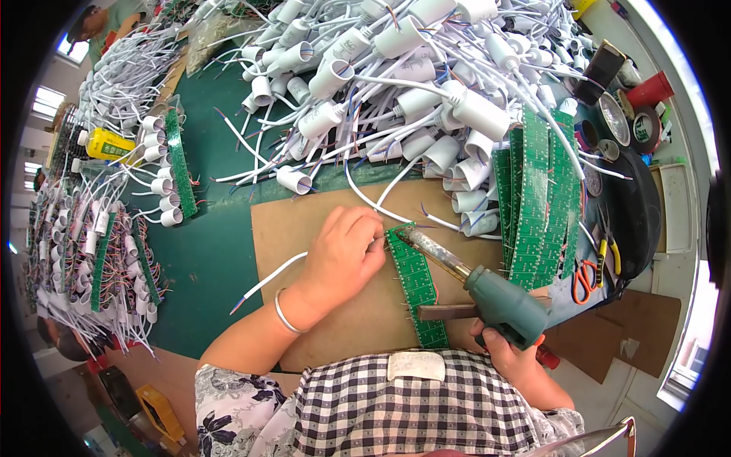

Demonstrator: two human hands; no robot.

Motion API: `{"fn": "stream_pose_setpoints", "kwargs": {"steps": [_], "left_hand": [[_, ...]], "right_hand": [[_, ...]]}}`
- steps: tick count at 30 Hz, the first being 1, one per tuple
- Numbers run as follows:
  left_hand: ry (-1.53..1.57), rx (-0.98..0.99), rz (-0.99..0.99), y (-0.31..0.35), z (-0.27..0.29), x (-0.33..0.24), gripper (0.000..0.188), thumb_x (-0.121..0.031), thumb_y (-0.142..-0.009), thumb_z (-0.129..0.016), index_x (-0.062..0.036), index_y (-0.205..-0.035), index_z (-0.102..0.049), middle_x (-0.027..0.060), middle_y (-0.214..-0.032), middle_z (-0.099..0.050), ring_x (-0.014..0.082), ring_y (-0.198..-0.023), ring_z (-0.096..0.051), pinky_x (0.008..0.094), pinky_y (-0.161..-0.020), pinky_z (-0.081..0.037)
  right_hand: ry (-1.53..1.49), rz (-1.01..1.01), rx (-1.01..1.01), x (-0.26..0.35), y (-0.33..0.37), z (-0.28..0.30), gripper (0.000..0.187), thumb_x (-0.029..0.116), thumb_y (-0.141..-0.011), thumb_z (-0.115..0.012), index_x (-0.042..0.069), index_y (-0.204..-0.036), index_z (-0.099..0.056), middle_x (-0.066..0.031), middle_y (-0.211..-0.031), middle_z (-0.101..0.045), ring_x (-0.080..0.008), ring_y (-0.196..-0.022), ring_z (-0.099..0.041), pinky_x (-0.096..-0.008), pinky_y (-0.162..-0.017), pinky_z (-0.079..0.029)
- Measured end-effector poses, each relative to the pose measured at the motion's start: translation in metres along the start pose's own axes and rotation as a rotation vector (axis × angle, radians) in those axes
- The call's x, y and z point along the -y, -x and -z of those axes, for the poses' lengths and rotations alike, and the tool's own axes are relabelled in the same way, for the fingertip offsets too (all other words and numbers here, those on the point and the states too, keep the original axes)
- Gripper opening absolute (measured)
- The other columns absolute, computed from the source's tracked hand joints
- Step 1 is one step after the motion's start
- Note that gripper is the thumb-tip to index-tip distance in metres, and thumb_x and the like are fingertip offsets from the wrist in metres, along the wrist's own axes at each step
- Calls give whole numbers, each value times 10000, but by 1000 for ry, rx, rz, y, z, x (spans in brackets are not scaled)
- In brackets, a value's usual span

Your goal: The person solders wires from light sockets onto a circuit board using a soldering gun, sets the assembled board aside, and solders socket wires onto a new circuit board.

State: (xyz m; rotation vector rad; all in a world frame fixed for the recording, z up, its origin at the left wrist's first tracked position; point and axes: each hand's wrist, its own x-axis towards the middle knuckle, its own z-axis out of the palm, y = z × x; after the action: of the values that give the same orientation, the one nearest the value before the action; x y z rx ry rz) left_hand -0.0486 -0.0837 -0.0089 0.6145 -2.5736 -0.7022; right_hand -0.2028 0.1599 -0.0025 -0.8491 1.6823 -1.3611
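My left hand [346, 247] is closed in a pinch at the far end of a narrow green circuit board strip [415, 278]. A white cable [270, 280] with bared wire ends comes out from behind that hand on its left; the fingertips hide the grip itself. In my right hand [506, 354] is a dark green soldering gun [502, 305] with a metal barrel. Its tip touches or hovers just over the board's far end, close to my left fingertips. The board lies on brown cardboard [320, 206], and a dark flat bar [449, 311] crosses its nearer part.
White lamp holders with cables [411, 99] are heaped at the back. Several green board strips [533, 206] stand at the right, beside orange-handled scissors [585, 282] and yellow-handled pliers [607, 251]. Wired boards [99, 259] and a yellow bottle [110, 145] are at left.
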Motion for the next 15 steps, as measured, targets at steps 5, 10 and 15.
{"fn": "stream_pose_setpoints", "kwargs": {"steps": [5, 10, 15], "left_hand": [[-19, -23, -23, 0, -3, 1, 183, 15, -651, -631, -30, -786, -515, 98, -877, -550, 286, -786, -512, 363, -712, -448], [-16, -17, -14, 1, -4, 1, 185, 18, -650, -628, -31, -788, -516, 99, -869, -546, 288, -785, -510, 362, -706, -448], [-32, -24, -9, 1, -5, 1, 186, 19, -645, -626, -28, -786, -513, 100, -864, -544, 289, -783, -509, 364, -706, -449]], "right_hand": [[86, 56, 51, 0, -6, 3, 293, 85, -803, -632, -29, -1053, -532, -98, -845, -603, -188, -724, -590, -293, -634, -478], [176, 165, 123, 5, -13, 2, 390, 66, -826, -589, -84, -1161, -459, -105, -837, -583, -151, -679, -585, -266, -608, -495], [200, 165, 133, 5, -13, 2, 391, 25, -817, -577, -89, -1166, -445, -115, -825, -577, -156, -668, -588, -260, -604, -499]]}}
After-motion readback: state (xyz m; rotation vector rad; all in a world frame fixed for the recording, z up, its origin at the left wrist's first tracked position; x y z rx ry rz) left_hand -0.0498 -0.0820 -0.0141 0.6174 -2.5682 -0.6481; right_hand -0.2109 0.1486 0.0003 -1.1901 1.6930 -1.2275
